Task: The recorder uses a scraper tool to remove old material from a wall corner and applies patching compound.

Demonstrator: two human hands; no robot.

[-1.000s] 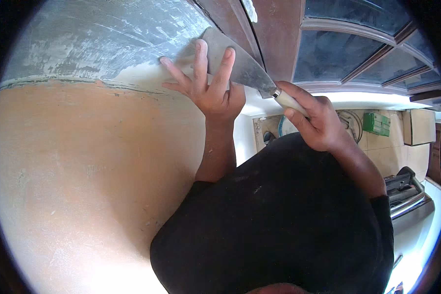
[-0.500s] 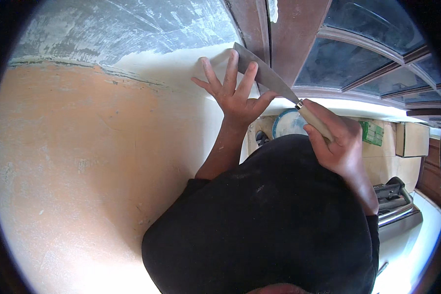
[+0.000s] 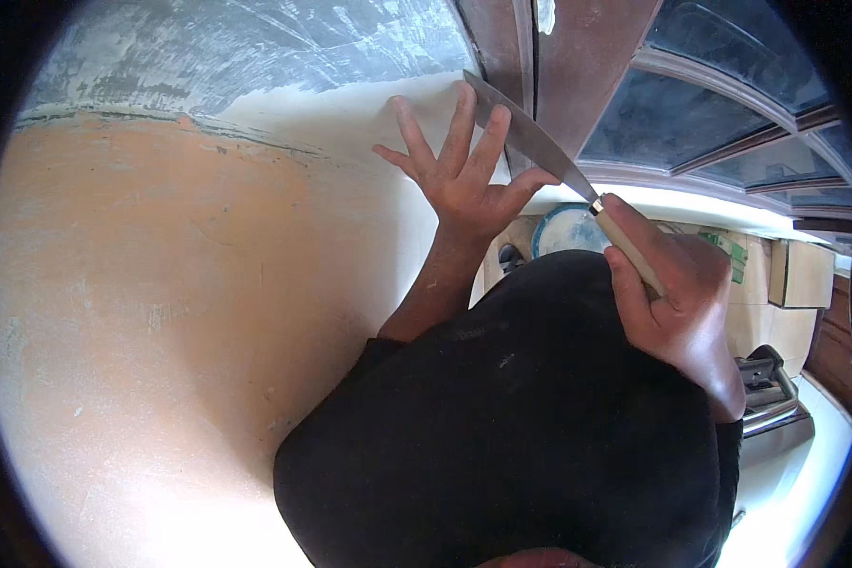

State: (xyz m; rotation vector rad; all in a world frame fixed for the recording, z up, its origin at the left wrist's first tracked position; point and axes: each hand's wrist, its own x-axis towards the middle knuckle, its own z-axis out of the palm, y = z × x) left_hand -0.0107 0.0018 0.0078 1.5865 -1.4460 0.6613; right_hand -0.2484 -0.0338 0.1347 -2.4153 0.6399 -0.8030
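Observation:
A putty knife [image 3: 540, 147] with a long, tapering metal blade and a pale handle lies slantwise across the corner by the brown frame. My right hand [image 3: 680, 295] is wrapped round its handle, the thumb and forefinger reaching toward the ferrule. Against the blade rest some fingers of my left hand [image 3: 466, 185], which is spread wide. The blade's far tip meets a smooth band of white putty [image 3: 293, 112] on the wall. What lies under the blade is hidden.
Rough grey wall [image 3: 237, 52] lies above the band, orange wall [image 3: 180, 275] below. The brown frame [image 3: 592, 80] and glass panes [image 3: 672, 123] stand at the right. Below are a blue-rimmed bucket [image 3: 541, 230], a green packet [image 3: 736, 254] and a box [image 3: 803, 275].
The view has shifted slightly. My right hand and the knife's handle sit a little farther right; the blade stays by the frame, with my left fingers still spread against it.

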